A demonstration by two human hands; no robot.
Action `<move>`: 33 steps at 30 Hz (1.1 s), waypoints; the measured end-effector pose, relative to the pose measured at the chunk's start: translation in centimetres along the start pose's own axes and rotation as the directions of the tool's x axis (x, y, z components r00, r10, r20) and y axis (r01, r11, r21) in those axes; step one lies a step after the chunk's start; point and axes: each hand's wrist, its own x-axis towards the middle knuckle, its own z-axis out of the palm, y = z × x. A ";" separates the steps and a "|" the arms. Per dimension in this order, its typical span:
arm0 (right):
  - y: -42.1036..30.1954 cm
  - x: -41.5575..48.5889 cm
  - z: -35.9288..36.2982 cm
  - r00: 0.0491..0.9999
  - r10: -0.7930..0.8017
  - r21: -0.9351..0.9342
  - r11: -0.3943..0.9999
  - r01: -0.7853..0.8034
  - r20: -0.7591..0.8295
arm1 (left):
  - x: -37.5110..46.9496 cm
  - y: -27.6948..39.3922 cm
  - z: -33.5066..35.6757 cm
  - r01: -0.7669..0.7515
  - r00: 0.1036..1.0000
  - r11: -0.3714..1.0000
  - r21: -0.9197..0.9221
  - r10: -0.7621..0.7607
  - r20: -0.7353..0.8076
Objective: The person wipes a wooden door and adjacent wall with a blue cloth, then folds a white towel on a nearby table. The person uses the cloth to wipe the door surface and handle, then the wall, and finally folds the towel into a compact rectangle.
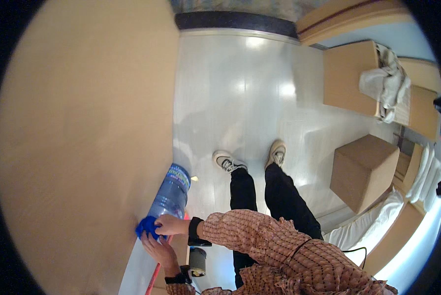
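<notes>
My right hand [170,225] grips a bunched piece of blue material [146,227], either cloth or plastic film; the picture does not settle which. From below, my left hand [158,249] lays its fingers on the same material. Both hands are close together beside a broad tan panel [84,140]. A large clear blue water jug [169,193] with a printed label band stands against this panel, its upper end close to my hands. Whether the blue material sits on the jug's mouth or only in front of it, I cannot tell.
A red strip or pole [153,279] and a dark cylindrical container [197,261] are near my left forearm. On the right are a cardboard box [348,77] with pale cloth, a brown cube [364,171] and white fabric [368,221]. A dark threshold [235,22] crosses the floor ahead.
</notes>
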 end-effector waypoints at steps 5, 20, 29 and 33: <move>-2.6 -4.2 -7.9 1.000 -0.025 -0.020 0.999 0.025 -0.014 | 1.1 7.3 0.0 0.008 1.000 0.824 -0.566 -0.023 -0.018; -5.3 -40.1 -30.0 0.816 -0.403 -0.353 0.898 0.264 -0.415 | -3.4 38.4 -3.2 -0.498 0.745 0.672 -0.549 0.655 0.127; -2.9 -68.4 -36.3 0.508 -0.262 -0.240 0.964 0.110 -0.820 | -13.8 62.3 -7.2 -0.599 0.342 0.516 -0.612 0.856 0.387; -3.4 -75.7 -37.9 0.392 -0.128 -0.069 0.985 0.161 -0.911 | -14.5 70.9 -7.9 -0.625 0.169 0.365 -0.690 0.926 0.336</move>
